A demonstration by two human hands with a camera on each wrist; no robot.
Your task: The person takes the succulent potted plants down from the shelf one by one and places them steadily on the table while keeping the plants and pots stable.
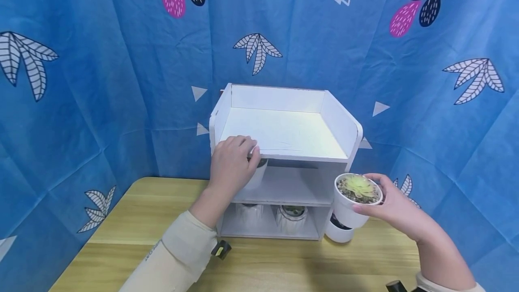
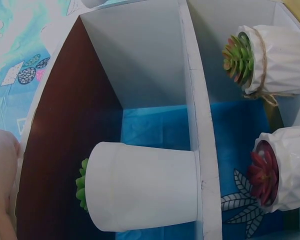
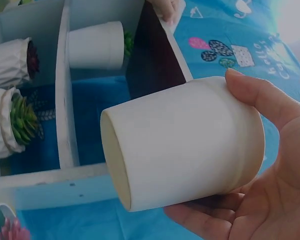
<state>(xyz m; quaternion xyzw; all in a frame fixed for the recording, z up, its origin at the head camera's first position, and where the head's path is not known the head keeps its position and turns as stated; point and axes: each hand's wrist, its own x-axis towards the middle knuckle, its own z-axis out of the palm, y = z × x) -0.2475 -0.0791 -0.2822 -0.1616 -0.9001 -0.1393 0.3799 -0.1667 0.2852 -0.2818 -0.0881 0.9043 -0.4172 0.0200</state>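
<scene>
My right hand (image 1: 395, 206) grips a plain white plant pot (image 1: 348, 208) with a pale green succulent (image 1: 360, 185) in gravel. It is held at the right side of the white shelf unit (image 1: 284, 238), upright or nearly so. In the right wrist view, thumb and fingers span the pot (image 3: 182, 145) near its rim. My left hand (image 1: 233, 161) holds the front edge of the unit's top board at the left. Below that hand, another plain white pot (image 2: 140, 187) with a green plant stands on the middle shelf, partly hidden in the head view.
On the bottom shelf stand two faceted white pots, one with a red succulent (image 2: 263, 178), the other (image 2: 285, 60) twine-tied with a green one. A small white pot (image 1: 339, 233) stands on the wooden table (image 1: 259, 265), right of the unit. Blue patterned cloth (image 1: 101, 80) hangs around.
</scene>
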